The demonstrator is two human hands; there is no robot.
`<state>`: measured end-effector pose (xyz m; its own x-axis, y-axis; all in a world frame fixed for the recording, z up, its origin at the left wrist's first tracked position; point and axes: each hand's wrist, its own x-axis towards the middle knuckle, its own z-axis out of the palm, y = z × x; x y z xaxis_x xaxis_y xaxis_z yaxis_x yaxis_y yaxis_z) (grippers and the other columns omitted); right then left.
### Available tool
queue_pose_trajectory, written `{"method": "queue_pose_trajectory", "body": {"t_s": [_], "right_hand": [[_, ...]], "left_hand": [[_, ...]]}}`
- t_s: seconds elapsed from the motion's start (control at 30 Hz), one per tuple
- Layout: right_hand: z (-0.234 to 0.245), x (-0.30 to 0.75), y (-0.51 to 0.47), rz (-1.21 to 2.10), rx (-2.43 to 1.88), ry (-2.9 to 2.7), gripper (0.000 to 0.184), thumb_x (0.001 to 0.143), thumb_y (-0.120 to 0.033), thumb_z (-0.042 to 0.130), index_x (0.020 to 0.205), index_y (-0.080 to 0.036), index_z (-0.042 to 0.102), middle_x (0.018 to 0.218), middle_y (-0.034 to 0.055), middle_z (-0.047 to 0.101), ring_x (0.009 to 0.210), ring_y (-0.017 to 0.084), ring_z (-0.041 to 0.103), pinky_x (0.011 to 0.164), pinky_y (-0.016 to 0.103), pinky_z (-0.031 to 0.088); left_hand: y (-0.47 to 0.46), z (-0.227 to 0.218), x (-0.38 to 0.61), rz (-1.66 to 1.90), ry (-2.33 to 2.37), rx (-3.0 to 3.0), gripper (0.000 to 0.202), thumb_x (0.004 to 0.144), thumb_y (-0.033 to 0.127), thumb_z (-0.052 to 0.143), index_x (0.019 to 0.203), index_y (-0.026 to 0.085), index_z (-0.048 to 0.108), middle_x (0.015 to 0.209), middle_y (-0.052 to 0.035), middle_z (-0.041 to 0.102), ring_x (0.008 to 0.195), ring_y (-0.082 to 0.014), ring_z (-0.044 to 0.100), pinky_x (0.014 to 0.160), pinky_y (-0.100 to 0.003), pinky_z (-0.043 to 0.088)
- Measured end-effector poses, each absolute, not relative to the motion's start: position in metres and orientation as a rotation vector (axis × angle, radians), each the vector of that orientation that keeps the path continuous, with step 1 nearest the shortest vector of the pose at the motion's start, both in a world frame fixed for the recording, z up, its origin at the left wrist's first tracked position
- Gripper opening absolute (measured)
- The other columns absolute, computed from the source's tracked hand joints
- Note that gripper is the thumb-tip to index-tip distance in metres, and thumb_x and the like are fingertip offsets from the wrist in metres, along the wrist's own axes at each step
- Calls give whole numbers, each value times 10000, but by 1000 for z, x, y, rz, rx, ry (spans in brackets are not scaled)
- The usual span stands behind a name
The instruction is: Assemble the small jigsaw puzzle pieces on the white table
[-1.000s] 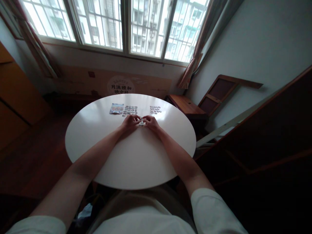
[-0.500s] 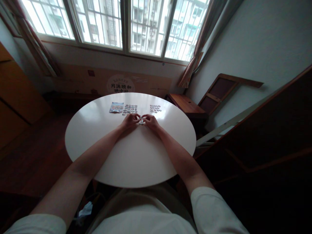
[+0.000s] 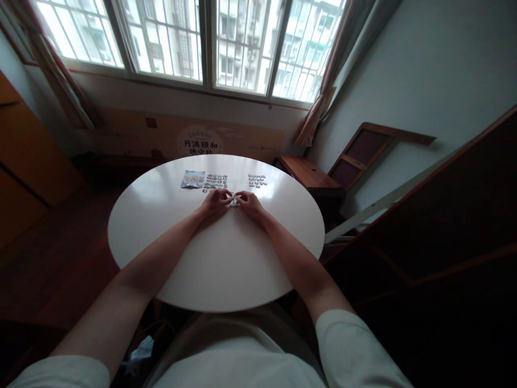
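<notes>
Head view: the left hand (image 3: 215, 201) and right hand (image 3: 249, 203), fingers curled toward thumbs, flank jigsaw pieces (image 3: 233, 205) on a white table (image 3: 226, 264), seemingly to steady them; actual grip can't be told. 2 spread-out groups (image 3: 217, 182) lie beyond, probably for visibility.

A rounded, glossy white tabletop (image 3: 226, 258) carries the things, its smooth surface catching pale patches of light toward the far edge. On that far half lie a flat, four-sided printed sheet or packet (image 3: 193, 179) in pale blue and orange tones and, just to its right, a larger block of small, dark-edged, knobbed jigsaw pieces (image 3: 217, 182) in loose rows, with a smaller group of similar pieces (image 3: 257, 177) farther right, well apart from the first. Nearer the viewer, between these two groups, sits a little cluster of pale jigsaw pieces (image 3: 233, 205), partly hidden.
</notes>
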<state>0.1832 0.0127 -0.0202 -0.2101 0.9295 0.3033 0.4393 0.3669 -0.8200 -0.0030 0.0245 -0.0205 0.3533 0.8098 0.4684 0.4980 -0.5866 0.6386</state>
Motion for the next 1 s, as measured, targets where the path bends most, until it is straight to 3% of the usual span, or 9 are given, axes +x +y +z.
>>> {"method": "queue_pose_trajectory", "body": {"t_s": [1.0], "right_hand": [[-25, 185, 17, 722, -1195, -1849, 198, 803, -184, 614, 968, -135, 711, 743, 31, 699, 665, 126, 627, 663, 240, 492]], "left_hand": [[18, -15, -2, 1093, 1158, 2217, 296, 768, 405, 628, 836, 133, 724, 541, 2, 614, 501, -100, 524, 484, -192, 354]]}}
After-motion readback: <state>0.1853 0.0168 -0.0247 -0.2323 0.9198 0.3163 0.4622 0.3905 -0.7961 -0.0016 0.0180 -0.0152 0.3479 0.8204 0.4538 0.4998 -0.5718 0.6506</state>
